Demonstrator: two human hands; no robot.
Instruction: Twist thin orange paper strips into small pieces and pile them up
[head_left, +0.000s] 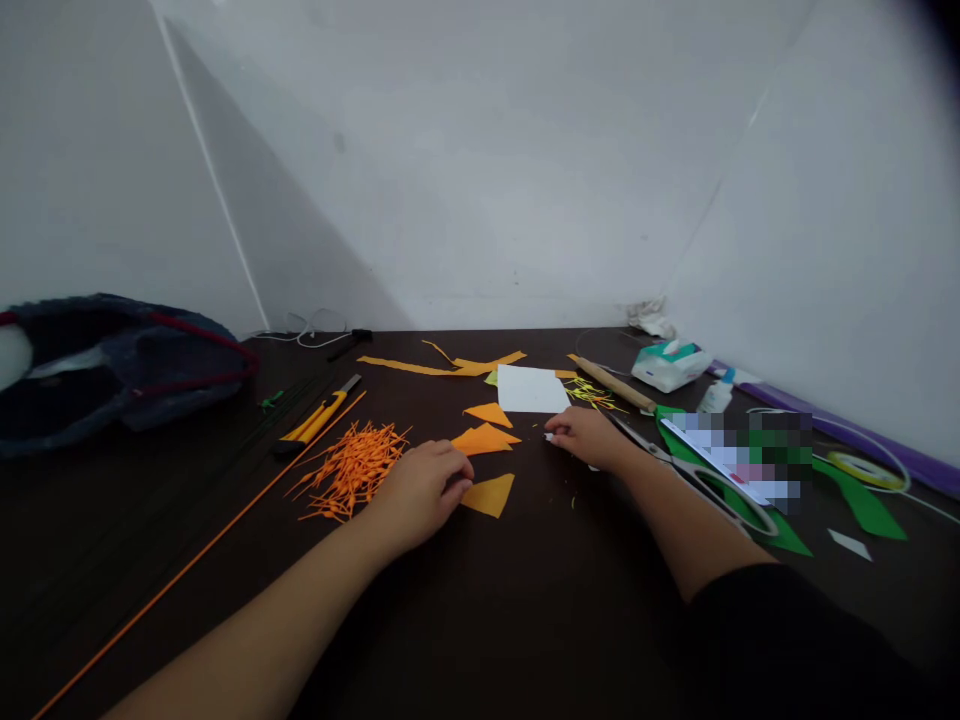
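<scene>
My left hand [426, 490] hovers low over the dark table, fingers loosely curved and the thumb a little apart. Its fingertips are beside orange paper pieces [487, 438] and an ochre paper piece [491, 495]; whether they touch is unclear. To its left lies a pile of thin orange stamen-like strands [356, 465]. My right hand [585, 435] is closed in a pinch on a small white paper scrap [550, 437]. Just beyond it a white paper sheet [532, 388] lies flat, with thin yellow-green strands [592, 392] beside it. Scissors [701, 475] rest by my right forearm.
A yellow utility knife [319, 418] and a long orange stick [195, 560] lie left. Orange strips [450, 365] stretch along the back. At right are a wooden stick [615, 385], a tissue pack [670, 366], a small bottle [718, 393], green paper [862, 500] and tape [862, 468].
</scene>
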